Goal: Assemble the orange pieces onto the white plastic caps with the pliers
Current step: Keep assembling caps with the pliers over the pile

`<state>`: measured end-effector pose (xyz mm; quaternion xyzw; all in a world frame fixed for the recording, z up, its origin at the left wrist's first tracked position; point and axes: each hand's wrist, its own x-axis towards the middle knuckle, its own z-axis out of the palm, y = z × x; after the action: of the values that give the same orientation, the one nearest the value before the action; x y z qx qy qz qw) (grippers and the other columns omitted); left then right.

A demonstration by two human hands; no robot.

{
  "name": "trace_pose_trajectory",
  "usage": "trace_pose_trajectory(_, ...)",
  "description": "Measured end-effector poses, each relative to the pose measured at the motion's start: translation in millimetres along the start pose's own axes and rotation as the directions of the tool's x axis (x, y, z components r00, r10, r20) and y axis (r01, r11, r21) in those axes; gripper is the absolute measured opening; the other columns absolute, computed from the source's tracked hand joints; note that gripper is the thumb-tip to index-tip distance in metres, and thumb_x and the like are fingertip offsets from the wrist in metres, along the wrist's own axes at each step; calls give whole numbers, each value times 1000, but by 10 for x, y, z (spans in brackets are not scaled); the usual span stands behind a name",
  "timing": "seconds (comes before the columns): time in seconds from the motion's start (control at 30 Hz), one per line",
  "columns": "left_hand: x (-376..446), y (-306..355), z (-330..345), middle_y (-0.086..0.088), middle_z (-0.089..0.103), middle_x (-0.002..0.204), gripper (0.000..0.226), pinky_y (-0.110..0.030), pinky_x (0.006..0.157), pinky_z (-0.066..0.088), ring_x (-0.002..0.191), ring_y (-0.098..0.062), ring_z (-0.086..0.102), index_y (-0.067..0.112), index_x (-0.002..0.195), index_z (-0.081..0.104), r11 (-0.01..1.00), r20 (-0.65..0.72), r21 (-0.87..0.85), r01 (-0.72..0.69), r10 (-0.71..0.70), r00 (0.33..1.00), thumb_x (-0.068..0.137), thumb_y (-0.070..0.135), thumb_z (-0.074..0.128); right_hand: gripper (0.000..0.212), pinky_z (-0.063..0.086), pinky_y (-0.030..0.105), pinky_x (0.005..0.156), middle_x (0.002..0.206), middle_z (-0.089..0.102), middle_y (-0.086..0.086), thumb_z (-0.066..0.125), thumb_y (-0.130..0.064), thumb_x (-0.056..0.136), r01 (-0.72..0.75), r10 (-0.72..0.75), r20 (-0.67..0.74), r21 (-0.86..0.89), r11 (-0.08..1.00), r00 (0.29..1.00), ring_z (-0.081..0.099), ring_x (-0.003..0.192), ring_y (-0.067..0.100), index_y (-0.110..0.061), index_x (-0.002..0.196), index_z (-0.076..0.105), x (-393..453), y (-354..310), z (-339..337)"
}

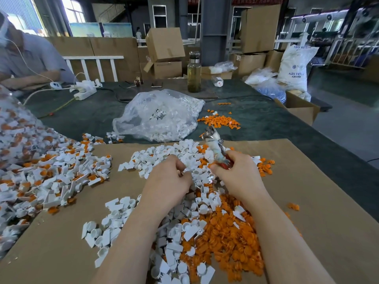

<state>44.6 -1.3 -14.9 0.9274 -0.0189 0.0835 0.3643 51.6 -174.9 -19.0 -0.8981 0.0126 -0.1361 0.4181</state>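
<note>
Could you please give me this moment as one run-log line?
right hand: grips pliers, tips raised | left hand: picking in white caps | orange pieces: loose pile | surface: cardboard sheet

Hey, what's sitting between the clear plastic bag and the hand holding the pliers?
In the head view, a heap of loose white caps on brown cardboard fills the stretch from the plastic bag to the right hand gripping the pliers.

Soft daylight via rear windows (71, 11), faint shadows, pliers (215, 146) motion-blurred, wide-angle edge warp.
</note>
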Motion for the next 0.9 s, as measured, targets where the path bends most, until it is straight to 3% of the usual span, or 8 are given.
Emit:
trace_pose_trajectory(0.1, 3, 32, -12, 9, 60, 76, 16, -19, 49, 33, 62, -5, 56, 30, 82, 52, 993, -66, -120, 12, -20, 998, 87, 26, 66, 11, 48, 36, 56, 67, 62, 3, 68, -25, 86, 9, -9, 1, 148, 989, 1000, 55, 57, 11, -15, 82, 65, -10, -31, -14)
trace_pose_trajectory(0.27, 4, 97, -7, 7, 68, 80, 12, -13, 61, 46, 71, 0, 64, 28, 84, 60, 926, -115, -377, -1, -46, 992, 87, 22, 70, 10, 42, 26, 56, 63, 54, -5, 68, -21, 88, 34, -39, 11, 305, 952, 999, 45, 55, 2, -15, 80, 65, -26, -76, -22)
trace_pose_trajectory(0.33, 4, 136, -30, 1, 72, 81, 7, -25, 65, 57, 71, -9, 72, 21, 90, 63, 803, -68, -595, 41, -101, 993, 91, 15, 66, 8, 43, 24, 58, 65, 56, -7, 68, -20, 88, 42, -48, 9, 344, 938, 999, 48, 57, 1, -18, 81, 66, -28, -98, -25)
trace_pose_trajectory(0.43, -2, 172, -79, 3, 73, 71, 8, -23, 63, 58, 70, -17, 74, 13, 95, 67, 574, 55, -806, 143, -169, 984, 93, 7, 63, 6, 45, 25, 60, 72, 63, 2, 69, -22, 89, 58, -60, -6, 344, 937, 998, 50, 59, 2, -18, 85, 67, -32, -123, -21)
trace_pose_trajectory(0.5, -1, 172, -95, 0, 71, 69, 11, -24, 63, 58, 70, -19, 74, 13, 98, 68, 492, 105, -852, 179, -174, 979, 93, 5, 62, 7, 48, 30, 63, 78, 66, 9, 68, -23, 89, 59, -58, -14, 335, 940, 998, 53, 61, 10, -18, 85, 67, -34, -130, -12)
trace_pose_trajectory(0.67, -8, 155, -96, -4, 74, 75, 14, -21, 63, 57, 72, -16, 73, 18, 98, 74, 453, 131, -873, 182, -143, 981, 93, 8, 65, 11, 41, 16, 53, 65, 57, -2, 68, -26, 90, 61, -63, -8, 354, 933, 998, 48, 55, 1, -19, 81, 66, -33, -120, 10)
trace_pose_trajectory(0.77, -14, 152, -75, -4, 75, 76, 20, -21, 67, 58, 75, -15, 74, 21, 99, 74, 517, 110, -840, 165, -135, 985, 90, 5, 68, 13, 40, 14, 52, 62, 55, -8, 68, -26, 90, 81, -74, -34, 367, 927, 997, 47, 52, 0, -16, 82, 66, -34, -119, 27)
trace_pose_trajectory(0.9, -8, 190, -36, -3, 74, 69, 19, -27, 67, 58, 72, -17, 74, 11, 100, 66, 554, 31, -819, 149, -216, 976, 85, 1, 73, 16, 40, 11, 51, 63, 55, -9, 68, -27, 91, 141, -117, -96, 303, 943, 988, 51, 54, -3, -11, 89, 64, -55, -152, 56)
